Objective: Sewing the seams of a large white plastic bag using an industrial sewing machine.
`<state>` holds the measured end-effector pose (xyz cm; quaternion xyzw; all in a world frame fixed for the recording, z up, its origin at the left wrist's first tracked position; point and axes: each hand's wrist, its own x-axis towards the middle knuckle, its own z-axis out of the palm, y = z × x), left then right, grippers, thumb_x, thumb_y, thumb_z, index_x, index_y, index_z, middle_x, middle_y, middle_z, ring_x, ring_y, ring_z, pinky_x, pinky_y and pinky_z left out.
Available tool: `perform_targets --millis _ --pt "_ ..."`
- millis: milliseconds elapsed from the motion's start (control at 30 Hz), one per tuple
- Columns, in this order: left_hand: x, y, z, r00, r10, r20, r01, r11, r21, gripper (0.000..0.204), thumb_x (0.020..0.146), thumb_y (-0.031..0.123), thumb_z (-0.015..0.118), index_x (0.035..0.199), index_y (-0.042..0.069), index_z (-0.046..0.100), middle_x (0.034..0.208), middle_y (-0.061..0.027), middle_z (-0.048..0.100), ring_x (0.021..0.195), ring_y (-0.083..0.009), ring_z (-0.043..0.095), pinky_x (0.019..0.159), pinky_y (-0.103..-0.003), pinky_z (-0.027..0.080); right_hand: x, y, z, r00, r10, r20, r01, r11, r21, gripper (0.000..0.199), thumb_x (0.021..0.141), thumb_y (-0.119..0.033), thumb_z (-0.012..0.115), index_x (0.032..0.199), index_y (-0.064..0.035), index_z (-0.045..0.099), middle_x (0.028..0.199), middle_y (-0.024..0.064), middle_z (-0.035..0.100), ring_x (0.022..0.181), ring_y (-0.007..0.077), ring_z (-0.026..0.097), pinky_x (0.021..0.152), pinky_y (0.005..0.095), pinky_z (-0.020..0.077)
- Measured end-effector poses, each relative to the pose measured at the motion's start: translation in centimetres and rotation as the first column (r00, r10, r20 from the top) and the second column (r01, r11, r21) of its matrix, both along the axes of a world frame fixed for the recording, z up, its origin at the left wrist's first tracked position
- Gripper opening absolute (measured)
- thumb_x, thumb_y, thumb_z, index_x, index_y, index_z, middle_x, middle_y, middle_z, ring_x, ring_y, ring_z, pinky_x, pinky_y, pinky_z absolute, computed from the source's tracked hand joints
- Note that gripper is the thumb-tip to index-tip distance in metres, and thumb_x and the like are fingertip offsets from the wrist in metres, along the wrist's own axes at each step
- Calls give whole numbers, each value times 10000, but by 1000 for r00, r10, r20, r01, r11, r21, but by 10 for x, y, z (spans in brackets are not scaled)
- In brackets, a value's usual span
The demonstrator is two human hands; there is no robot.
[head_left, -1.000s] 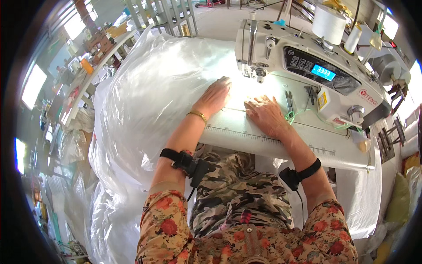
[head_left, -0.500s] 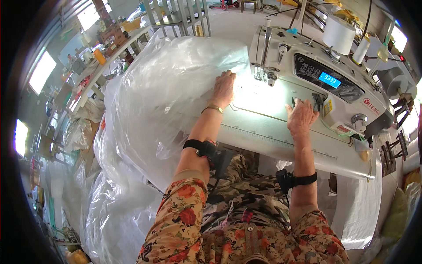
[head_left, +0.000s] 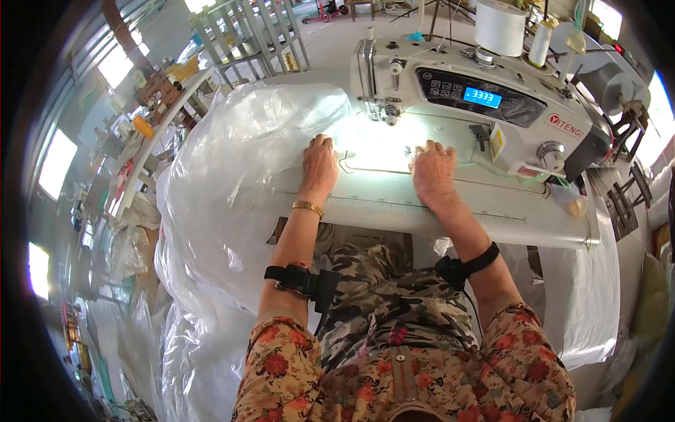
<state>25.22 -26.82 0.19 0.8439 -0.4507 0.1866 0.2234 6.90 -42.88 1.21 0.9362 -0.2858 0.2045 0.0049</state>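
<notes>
My left hand (head_left: 320, 170) lies at the right edge of a big heap of clear plastic sheeting (head_left: 239, 155), its fingers curled over the film. To its right, my right hand (head_left: 433, 172) is closed on the sewing machine's bed, just right of the needle area. At its fingertips shows a small dark thing (head_left: 408, 150), too small to name. The white sewing machine (head_left: 457, 88) stands beyond both hands, its lamp glaring on the bed around the needle. A thin dark loop (head_left: 344, 162) of thread or cord lies beside my left fingers.
A printed ruler scale (head_left: 415, 207) runs along the front of the table. A dark fitting (head_left: 480, 136) sits on the bed right of my right hand. White thread cones (head_left: 500, 28) stand behind the machine. A metal rack (head_left: 246, 42) and a cluttered bench (head_left: 165, 116) are at the far left.
The view has shifted, so the machine appears further left. My right hand has come nearer the needle area and my left hand, away from the dark fitting. My left hand has drawn nearer the table's front edge.
</notes>
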Motion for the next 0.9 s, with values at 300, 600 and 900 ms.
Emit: perform_targets --millis 300,600,900 --pt "-8 2 6 985 -84 149 90 995 -36 210 782 70 582 979 2 612 1077 -99 600 1061 -261 550 1029 -415 350 16 17 10 969 227 96 -243 947 209 127 913 -175 547 912 -48 545 795 118 671 725 291 664 638 428 500" --pt "-11 2 12 980 -116 163 113 993 31 128 748 66 606 873 43 610 960 -53 602 1021 -215 559 1111 -473 237 42 22 -11 973 216 83 -218 976 10 175 850 -158 607 782 -16 682 691 164 660 637 284 673 579 393 526" --pt "-10 0 10 973 -134 186 139 990 -12 97 736 59 617 825 55 576 883 -55 576 972 -218 561 1116 -479 236 49 18 -5 945 324 44 -324 946 0 146 860 -139 587 835 -22 671 759 171 674 703 294 687 619 402 539"
